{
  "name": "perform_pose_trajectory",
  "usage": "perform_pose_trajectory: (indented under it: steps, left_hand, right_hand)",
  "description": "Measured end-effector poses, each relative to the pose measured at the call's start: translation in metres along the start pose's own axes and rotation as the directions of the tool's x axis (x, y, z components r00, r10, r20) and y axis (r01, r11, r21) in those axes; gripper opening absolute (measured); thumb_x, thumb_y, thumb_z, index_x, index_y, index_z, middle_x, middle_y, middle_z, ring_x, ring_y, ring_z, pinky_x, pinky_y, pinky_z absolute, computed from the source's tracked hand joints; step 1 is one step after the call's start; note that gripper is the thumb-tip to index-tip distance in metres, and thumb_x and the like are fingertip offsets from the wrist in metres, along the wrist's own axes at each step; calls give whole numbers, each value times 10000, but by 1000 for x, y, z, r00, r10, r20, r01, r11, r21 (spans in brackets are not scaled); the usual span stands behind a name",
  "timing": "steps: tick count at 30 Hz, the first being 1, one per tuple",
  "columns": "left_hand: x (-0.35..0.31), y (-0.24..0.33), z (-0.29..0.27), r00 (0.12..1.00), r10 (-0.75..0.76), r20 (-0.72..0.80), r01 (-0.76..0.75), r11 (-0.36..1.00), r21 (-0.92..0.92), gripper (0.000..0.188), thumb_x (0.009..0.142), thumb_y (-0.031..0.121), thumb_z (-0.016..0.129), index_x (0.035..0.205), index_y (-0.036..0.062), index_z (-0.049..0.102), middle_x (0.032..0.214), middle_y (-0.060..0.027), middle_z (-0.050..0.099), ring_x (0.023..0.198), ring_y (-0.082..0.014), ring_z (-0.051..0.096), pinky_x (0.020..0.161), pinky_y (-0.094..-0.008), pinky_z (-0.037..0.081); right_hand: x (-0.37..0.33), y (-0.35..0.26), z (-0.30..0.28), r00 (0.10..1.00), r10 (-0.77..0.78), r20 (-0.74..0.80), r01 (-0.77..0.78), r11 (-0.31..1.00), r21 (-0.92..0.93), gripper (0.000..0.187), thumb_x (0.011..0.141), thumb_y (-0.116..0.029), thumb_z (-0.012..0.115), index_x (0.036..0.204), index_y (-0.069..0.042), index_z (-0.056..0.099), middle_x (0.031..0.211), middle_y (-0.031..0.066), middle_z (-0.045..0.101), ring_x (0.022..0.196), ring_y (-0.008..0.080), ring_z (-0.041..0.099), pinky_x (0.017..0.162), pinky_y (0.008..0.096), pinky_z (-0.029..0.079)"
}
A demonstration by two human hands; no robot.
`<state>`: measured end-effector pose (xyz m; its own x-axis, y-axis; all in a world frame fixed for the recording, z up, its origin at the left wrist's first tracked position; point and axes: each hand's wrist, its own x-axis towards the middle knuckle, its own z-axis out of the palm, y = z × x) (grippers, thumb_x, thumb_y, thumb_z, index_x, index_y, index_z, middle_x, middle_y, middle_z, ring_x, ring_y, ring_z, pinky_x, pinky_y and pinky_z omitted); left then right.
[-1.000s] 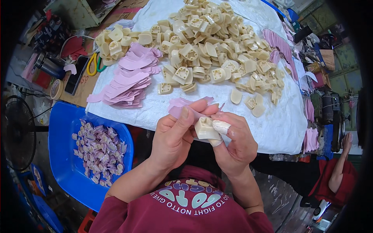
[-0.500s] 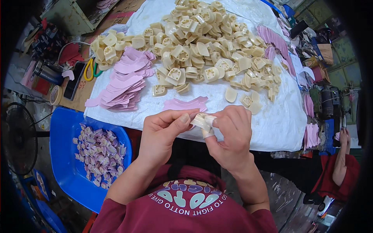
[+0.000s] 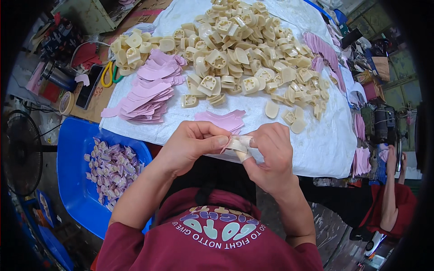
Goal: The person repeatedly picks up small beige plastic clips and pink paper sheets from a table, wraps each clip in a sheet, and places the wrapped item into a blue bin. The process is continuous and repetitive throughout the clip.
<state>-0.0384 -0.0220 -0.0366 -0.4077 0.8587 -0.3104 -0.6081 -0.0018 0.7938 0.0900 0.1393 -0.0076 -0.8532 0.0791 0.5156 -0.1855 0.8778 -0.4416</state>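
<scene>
Just in front of the table edge, my right hand [image 3: 273,151] grips a cream plastic shoe heel [image 3: 236,143]; pale wrappings cover its thumb and a fingertip. My left hand [image 3: 192,147] is closed at the heel's left side, thumb and forefinger pinching a pink cover piece [image 3: 224,148] against it. Most of that piece is hidden by the fingers. Right behind my hands, loose pink cover pieces [image 3: 220,120] lie on the white cloth. A large heap of bare cream heels [image 3: 239,56] rises beyond, with a fanned stack of pink cover pieces [image 3: 147,95] to its left.
A blue tub [image 3: 72,180] at the left holds many pink-covered heels [image 3: 115,171]. A phone [image 3: 89,88], a tape roll [image 3: 67,103], scissors [image 3: 107,74] and a flask [image 3: 58,77] lie at the table's left. A co-worker in red [image 3: 393,207] is at the right.
My left fingers have shifted slightly lower and to the right along the heel, and pink now shows beneath them. At the right, the co-worker's arms have moved, a pale pink piece near their hands.
</scene>
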Motion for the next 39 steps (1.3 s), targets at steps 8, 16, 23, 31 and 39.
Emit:
perform_pose_trajectory:
  steps: [8,16,23,31,39]
  left_hand:
    - [2,27,0,988,-92,121,15,854,520,106,818,52,714,876,-36,698,818,-84,703,716,-91,629,684,-220,499]
    - [-3,21,-5,979,34,202,-97,946,311,106,832,69,710,859,-33,695,764,-48,681,683,-75,597,638,-222,476]
    - [3,23,-6,993,-25,118,-7,965,261,156,857,58,675,982,-34,693,901,-84,694,786,-109,633,707,-239,509]
    - [1,-10,-9,967,174,185,-171,985,-28,190,880,32,629,1059,-10,676,1052,-86,652,927,-133,613,801,-267,508]
    - [6,-12,12,853,520,53,-476,731,489,80,860,34,626,920,-10,656,978,-107,615,959,-204,606,874,-321,477]
  right_hand:
    - [4,1,2,990,-86,111,73,990,117,248,571,-26,692,757,-57,531,716,86,501,726,284,524,679,393,375]
    - [3,1,1,994,-85,63,75,986,146,236,592,-26,712,733,-61,526,712,76,514,702,272,516,661,383,367]
    - [-6,2,13,973,206,102,-229,915,331,183,662,-36,716,752,-44,557,731,58,556,712,212,552,682,341,417]
    - [-17,-3,17,782,558,278,-560,434,706,162,745,-76,755,820,-18,624,771,4,645,735,45,558,668,222,475]
    - [-7,-9,16,755,619,216,-623,574,531,156,732,-55,740,796,-5,608,751,30,629,724,69,559,651,240,464]
